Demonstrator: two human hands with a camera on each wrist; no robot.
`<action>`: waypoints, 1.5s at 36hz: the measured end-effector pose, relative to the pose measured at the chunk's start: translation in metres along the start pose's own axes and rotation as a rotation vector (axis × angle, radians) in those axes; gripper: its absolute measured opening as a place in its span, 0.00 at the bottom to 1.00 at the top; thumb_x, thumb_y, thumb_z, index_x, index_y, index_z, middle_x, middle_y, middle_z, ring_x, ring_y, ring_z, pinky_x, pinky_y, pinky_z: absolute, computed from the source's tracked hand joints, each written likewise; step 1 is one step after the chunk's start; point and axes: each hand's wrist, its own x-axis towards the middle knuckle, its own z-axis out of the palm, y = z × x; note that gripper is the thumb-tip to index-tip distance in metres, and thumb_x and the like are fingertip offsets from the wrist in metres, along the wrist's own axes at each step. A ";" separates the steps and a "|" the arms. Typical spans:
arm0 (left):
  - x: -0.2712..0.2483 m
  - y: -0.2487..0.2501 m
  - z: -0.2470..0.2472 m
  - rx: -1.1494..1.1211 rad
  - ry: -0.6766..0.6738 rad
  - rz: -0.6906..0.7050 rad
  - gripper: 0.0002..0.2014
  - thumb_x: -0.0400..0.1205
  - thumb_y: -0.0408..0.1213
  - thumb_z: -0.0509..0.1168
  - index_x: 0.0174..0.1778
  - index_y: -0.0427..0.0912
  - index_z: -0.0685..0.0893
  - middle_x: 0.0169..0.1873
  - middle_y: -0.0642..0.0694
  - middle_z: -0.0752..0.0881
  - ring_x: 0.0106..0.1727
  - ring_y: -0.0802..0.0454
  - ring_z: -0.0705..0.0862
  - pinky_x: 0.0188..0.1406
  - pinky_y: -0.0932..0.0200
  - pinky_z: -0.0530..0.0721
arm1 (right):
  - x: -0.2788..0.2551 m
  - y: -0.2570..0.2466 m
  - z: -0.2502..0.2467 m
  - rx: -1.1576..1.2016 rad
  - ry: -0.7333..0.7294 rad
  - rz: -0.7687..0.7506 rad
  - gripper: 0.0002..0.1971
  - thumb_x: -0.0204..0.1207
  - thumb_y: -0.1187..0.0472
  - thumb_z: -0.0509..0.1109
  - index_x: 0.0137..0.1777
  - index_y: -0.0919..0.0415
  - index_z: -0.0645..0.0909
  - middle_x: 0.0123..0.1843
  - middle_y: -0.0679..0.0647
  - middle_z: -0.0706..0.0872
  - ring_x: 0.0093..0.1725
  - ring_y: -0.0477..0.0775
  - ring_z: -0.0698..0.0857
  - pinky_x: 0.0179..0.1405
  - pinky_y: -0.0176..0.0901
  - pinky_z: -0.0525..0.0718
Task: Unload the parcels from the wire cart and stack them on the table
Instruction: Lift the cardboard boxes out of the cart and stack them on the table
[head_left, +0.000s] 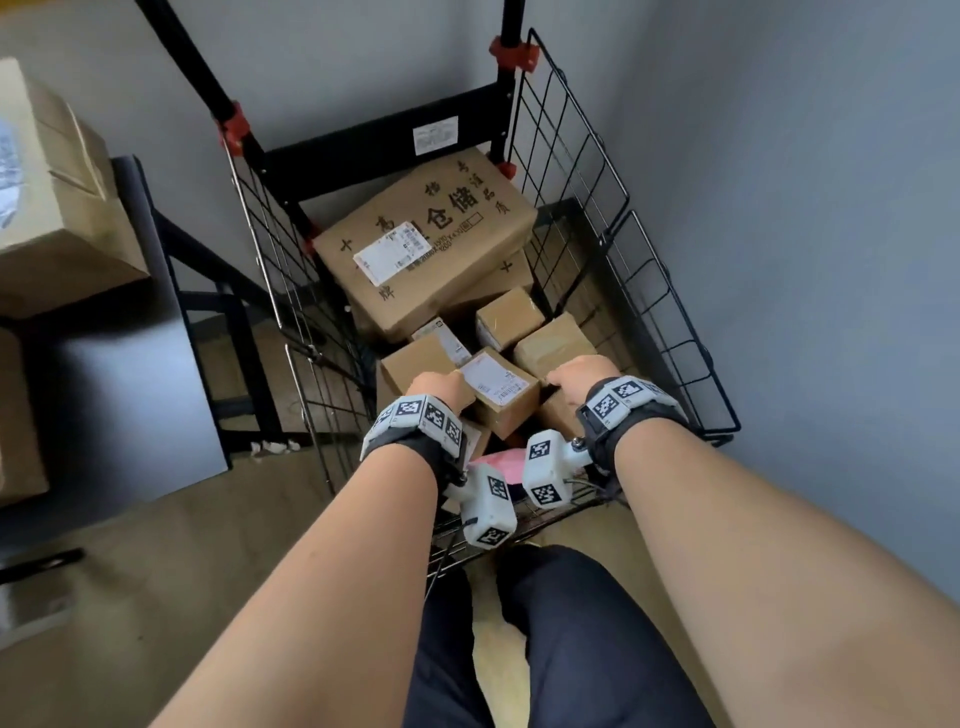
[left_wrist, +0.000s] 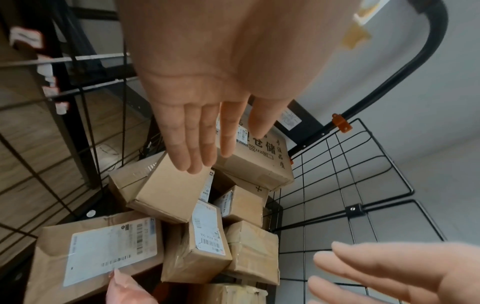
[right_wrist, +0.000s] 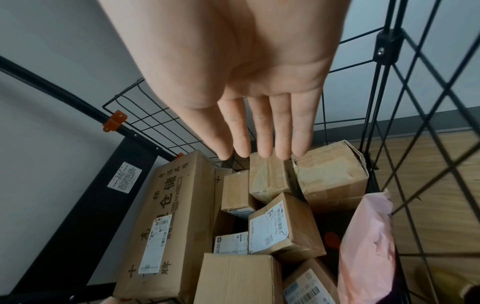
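The black wire cart (head_left: 597, 208) holds several brown parcels. A large printed box (head_left: 426, 244) lies at the far end, with smaller boxes in front of it. Both hands reach down into the near end, one on each side of a small labelled box (head_left: 501, 392). My left hand (head_left: 439, 387) is open, its straight fingers (left_wrist: 202, 133) over a plain box (left_wrist: 166, 195). My right hand (head_left: 576, 376) is also open, its fingertips (right_wrist: 259, 127) above a taped box (right_wrist: 270, 176). Neither hand grips anything. Whether the fingers touch the boxes I cannot tell.
A pink bag (right_wrist: 369, 246) lies against the cart's near wire wall. A grey table (head_left: 104, 395) stands to the left with cardboard boxes (head_left: 52, 197) on it. A grey wall runs close along the cart's right side. The cart handle (head_left: 509, 52) rises at the far end.
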 end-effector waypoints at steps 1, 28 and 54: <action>0.002 0.002 0.003 -0.036 -0.007 0.008 0.22 0.87 0.38 0.54 0.70 0.25 0.74 0.70 0.27 0.76 0.71 0.32 0.75 0.71 0.42 0.75 | 0.005 0.000 -0.003 -0.040 -0.010 -0.003 0.20 0.84 0.64 0.54 0.73 0.62 0.75 0.70 0.60 0.80 0.68 0.61 0.79 0.61 0.43 0.77; 0.127 -0.029 0.105 0.181 -0.026 -0.171 0.18 0.89 0.37 0.51 0.71 0.33 0.73 0.65 0.33 0.80 0.65 0.38 0.79 0.62 0.49 0.76 | 0.186 0.027 0.062 0.134 -0.217 0.036 0.21 0.83 0.62 0.63 0.76 0.63 0.72 0.72 0.61 0.78 0.68 0.63 0.80 0.68 0.51 0.78; 0.138 -0.032 0.118 0.276 -0.185 -0.057 0.21 0.87 0.38 0.57 0.75 0.33 0.70 0.70 0.36 0.77 0.70 0.41 0.77 0.46 0.68 0.81 | 0.188 0.004 0.097 0.209 -0.233 0.096 0.23 0.79 0.69 0.66 0.73 0.63 0.67 0.68 0.60 0.79 0.67 0.63 0.79 0.64 0.51 0.77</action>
